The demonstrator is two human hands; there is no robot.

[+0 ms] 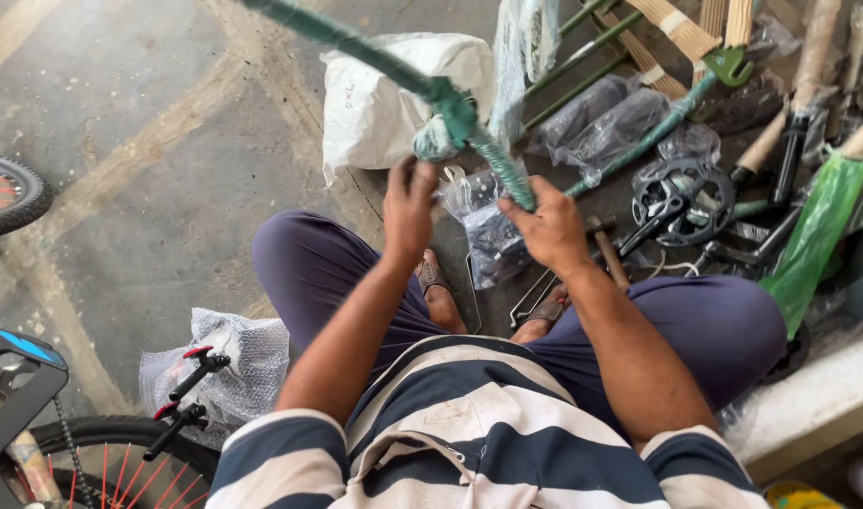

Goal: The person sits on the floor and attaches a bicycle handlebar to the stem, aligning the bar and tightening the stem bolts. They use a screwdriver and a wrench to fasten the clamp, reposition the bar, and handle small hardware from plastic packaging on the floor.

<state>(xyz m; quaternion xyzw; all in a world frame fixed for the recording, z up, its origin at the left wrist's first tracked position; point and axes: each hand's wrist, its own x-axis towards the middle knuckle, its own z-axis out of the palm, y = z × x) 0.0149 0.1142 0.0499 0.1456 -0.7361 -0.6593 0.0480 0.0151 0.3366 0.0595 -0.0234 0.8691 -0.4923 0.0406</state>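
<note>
Biggest thing in view is the concrete floor (148, 141), grey with pale worn stripes, and a person sitting low over it in dark purple trousers (309, 273) and a navy and white striped shirt (469, 434), sandalled feet tucked in between the knees. Running across the top is a green bike frame (384, 61), half wrapped in plastic film, its tube slanting down from the upper left to right in front of the person. Behind it sits a white sack (375, 104), and off to the right there's a heap of parts: more green tubes, cardboard-wrapped bits, a green plastic bag (813, 236) and a black crankset with chainring (681, 198). Bottom left you get part of another bike, a wheel with red spokes (120, 467) and black brake levers with red tips (191, 396) lying on bubble wrap (243, 358); another tyre (12, 193) pokes in at the left edge. Now the hands: the right hand (549, 226) is closed round the lower end of the wrapped frame tube, proper full grip. The left hand (410, 203) is up just under the frame joint with fingers curled, but I can't tell if it's actually pinching the wrapping or only touching it. Between the hands is a small clear bag of dark parts (493, 240), and a hammer (606, 250) lies just beside the right wrist.
</note>
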